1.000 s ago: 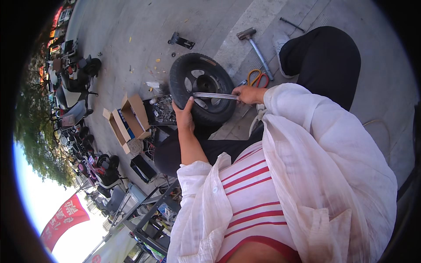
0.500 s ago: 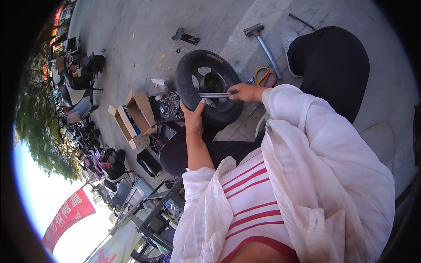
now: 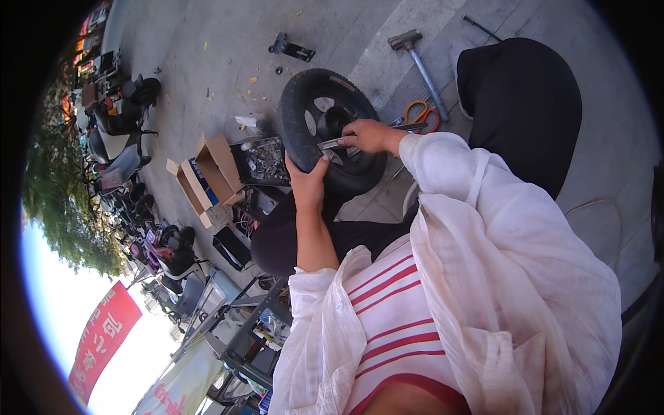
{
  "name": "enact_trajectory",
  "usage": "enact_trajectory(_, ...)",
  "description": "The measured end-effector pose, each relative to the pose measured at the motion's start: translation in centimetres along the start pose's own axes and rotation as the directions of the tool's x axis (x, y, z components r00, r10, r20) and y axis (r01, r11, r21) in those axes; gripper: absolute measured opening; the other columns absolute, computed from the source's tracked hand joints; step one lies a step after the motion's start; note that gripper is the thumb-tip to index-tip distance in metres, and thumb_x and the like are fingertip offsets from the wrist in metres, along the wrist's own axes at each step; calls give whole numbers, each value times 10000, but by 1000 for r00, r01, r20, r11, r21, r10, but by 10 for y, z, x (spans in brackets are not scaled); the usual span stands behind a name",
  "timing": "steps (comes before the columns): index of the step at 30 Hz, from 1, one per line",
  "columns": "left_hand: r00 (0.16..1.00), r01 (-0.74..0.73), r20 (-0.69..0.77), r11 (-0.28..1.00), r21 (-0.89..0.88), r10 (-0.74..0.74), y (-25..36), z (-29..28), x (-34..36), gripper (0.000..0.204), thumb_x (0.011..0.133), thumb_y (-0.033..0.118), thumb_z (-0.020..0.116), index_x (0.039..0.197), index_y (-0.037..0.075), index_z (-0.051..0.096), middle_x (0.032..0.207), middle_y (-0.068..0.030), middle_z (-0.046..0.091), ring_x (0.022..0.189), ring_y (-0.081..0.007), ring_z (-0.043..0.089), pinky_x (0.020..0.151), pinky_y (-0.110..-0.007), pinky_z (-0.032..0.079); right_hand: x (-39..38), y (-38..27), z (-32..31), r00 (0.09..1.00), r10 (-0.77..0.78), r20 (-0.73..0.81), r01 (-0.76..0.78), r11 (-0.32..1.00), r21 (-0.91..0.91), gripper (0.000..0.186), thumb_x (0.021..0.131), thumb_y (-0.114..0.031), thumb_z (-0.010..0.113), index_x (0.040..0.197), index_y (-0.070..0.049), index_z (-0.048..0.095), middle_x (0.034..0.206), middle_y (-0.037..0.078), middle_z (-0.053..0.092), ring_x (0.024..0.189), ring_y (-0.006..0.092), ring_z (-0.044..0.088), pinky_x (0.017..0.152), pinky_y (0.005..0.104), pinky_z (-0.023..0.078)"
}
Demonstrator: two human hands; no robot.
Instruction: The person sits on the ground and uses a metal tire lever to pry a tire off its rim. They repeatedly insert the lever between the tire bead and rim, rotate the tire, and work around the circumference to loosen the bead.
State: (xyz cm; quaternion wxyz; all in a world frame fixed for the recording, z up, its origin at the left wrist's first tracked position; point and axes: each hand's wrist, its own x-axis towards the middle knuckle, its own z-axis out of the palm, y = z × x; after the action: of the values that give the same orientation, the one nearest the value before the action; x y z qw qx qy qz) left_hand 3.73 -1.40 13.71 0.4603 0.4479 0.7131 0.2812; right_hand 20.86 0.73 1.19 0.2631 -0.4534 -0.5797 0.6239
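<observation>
A black tyre (image 3: 294, 114) on a dark spoked rim stands tilted in front of me, close to my legs. My left hand (image 3: 308, 183) is closed round the tyre's near left side, thumb on the sidewall and fingers hidden behind it. Across the wheel, my right hand (image 3: 368, 136) grips a flat metal tyre lever (image 3: 328, 144). One end of the lever meets the near left inner edge of the tyre; whether it is hooked under the bead I cannot tell. A dark length sticks out to the right of that hand.
Scissors (image 3: 415, 114) with orange and red handles lie right of the wheel, near a hammer (image 3: 420, 66). A dark metal bracket (image 3: 292, 48) lies beyond. On the left are a tray of small hardware (image 3: 264, 160), an open cardboard box (image 3: 218, 169) and parked scooters (image 3: 128, 104).
My right hand has moved left and slightly up along the lever, over the wheel's middle. The lever now slants more. My left hand stays on the tyre.
</observation>
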Motion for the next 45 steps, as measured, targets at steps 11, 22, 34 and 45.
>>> enact_trajectory(11, 959, -227, -76, 901, 370, 273, -1, 27, 2, 928, 662, 280, 798, 1424, -5, 353, 1285, -239, 531, 1186, -342, 538, 998, -395, 412, -59, -117, -64, 979, 164, -122, -203, 712, -672, 267, 897, -327, 623, 942, -80, 717, 911, 134, 711, 914, 332, 680, 760, 453, 532)
enact_trajectory(22, 911, -392, 36, 839, 378, 410, 5, 63, -12, 884, 668, 347, 811, 1371, -4, 406, 1280, -234, 549, 1181, -383, 540, 974, -422, 434, -77, -251, -75, 958, 274, 83, 37, 169, -985, 218, 871, -209, 590, 1021, -134, 729, 1007, 48, 716, 961, 255, 679, 770, 410, 515)
enact_trajectory(34, 931, -338, 4, 859, 384, 365, -21, 33, 12, 704, 677, 426, 786, 1196, -4, 580, 1155, -228, 645, 1109, -374, 602, 896, -420, 477, -57, -292, -48, 876, 396, 274, 328, -74, -942, 253, 837, -217, 641, 1066, -136, 708, 1035, 43, 702, 982, 237, 664, 795, 382, 519)
enact_trajectory(45, 974, -61, -160, 866, 497, 161, 6, 30, 6, 609, 597, 343, 755, 1022, -74, 627, 945, -264, 679, 929, -411, 658, 833, -445, 503, -56, -253, -104, 988, 84, 128, 122, 67, -990, 207, 746, -100, 689, 944, -76, 743, 970, 104, 726, 898, 275, 701, 707, 394, 551)
